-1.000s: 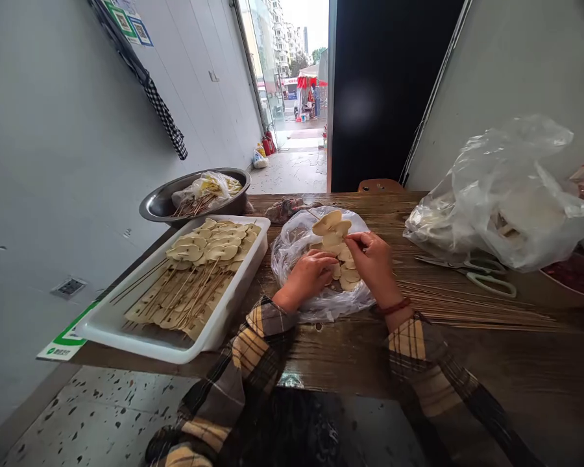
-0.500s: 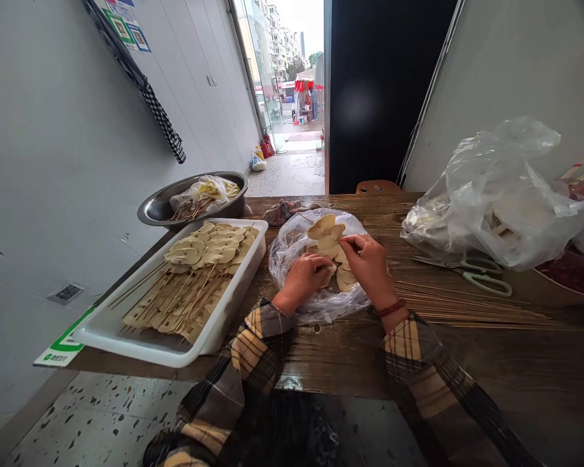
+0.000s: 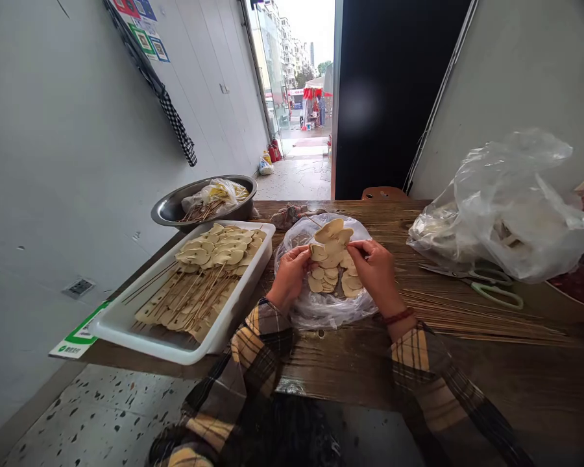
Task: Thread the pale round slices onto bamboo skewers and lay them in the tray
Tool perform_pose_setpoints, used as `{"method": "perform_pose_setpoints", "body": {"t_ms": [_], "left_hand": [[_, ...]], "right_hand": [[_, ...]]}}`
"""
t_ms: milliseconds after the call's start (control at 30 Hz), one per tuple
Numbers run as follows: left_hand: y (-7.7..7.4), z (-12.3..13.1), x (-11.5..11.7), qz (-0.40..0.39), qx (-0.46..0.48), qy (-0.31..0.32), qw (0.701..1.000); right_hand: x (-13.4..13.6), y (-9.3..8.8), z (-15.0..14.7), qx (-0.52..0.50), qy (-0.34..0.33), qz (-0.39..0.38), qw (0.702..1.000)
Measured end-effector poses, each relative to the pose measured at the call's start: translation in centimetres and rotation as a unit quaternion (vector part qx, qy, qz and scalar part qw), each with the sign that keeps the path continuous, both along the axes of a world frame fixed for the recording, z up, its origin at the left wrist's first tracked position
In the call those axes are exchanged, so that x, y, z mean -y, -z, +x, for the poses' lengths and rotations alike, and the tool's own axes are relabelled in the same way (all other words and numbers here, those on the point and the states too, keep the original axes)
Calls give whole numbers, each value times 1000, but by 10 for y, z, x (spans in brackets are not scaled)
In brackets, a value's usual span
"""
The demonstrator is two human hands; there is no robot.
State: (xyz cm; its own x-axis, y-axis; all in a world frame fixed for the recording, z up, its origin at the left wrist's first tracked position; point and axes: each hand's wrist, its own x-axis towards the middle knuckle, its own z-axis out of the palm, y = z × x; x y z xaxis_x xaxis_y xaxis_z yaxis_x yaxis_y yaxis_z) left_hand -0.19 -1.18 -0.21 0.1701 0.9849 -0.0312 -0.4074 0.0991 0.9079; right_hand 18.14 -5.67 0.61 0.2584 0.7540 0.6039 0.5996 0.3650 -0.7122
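Observation:
My left hand (image 3: pixel 291 275) pinches a pale beige slice (image 3: pixel 318 252) at its fingertips, just above an open clear plastic bag (image 3: pixel 316 310) holding more such slices (image 3: pixel 335 280). My right hand (image 3: pixel 377 271) is closed on a thin bamboo skewer with two slices (image 3: pixel 331 229) threaded at its far end. Both hands hover over the bag on the wooden table (image 3: pixel 467 357). The held slice sits close to the skewer's near end.
A white tray (image 3: pixel 126 324) of finished skewers lies at the left edge. Behind it stands a metal bowl (image 3: pixel 168 209) with a bagged bundle. Loose bamboo sticks (image 3: pixel 472 310), scissors (image 3: pixel 496 285) and a large crumpled plastic bag (image 3: pixel 506 201) lie to the right.
My left hand has lifted out of the bag with one slice pinched and brought it up beside the skewer. My right hand has kept the skewer nearly in place.

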Motion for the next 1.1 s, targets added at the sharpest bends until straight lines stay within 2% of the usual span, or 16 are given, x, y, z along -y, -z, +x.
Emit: {"method": "perform_pose_setpoints", "body": {"t_ms": [133, 233, 300, 367, 433, 500, 667, 800, 867, 1000, 1100], "left_hand": [[-5, -2, 1, 18, 25, -8, 1000], [-5, -2, 2, 100, -66, -49, 992], [-3, -1, 2, 183, -189, -61, 963], [0, -1, 1, 258, -321, -42, 910], [4, -1, 0, 298, -413, -15, 860], [7, -1, -1, 301, -454, -1, 839], [8, -4, -2, 247, -434, 32, 866], [8, -3, -2, 240, -429, 40, 870], [7, -3, -2, 217, -398, 33, 891], [0, -5, -1, 109, -243, 17, 964], [-6, -8, 0, 31, -99, 16, 995]], "right_hand": [[-1, 2, 0, -9, 3, -2, 1000], [-3, 4, 1, -14, 3, -2, 1000], [-3, 5, 2, -15, 3, 1, 1000], [-4, 6, 3, -17, 5, 3, 1000], [-4, 6, 4, -19, 7, 2, 1000], [-5, 6, 4, -20, 7, 2, 1000], [-5, 8, 4, -23, 6, -1, 1000], [-4, 7, 3, -22, 5, -1, 1000], [-3, 6, 3, -19, 5, -2, 1000], [-1, 2, 2, -12, 5, -2, 1000], [-1, 3, 2, -11, 3, -6, 1000]]}}
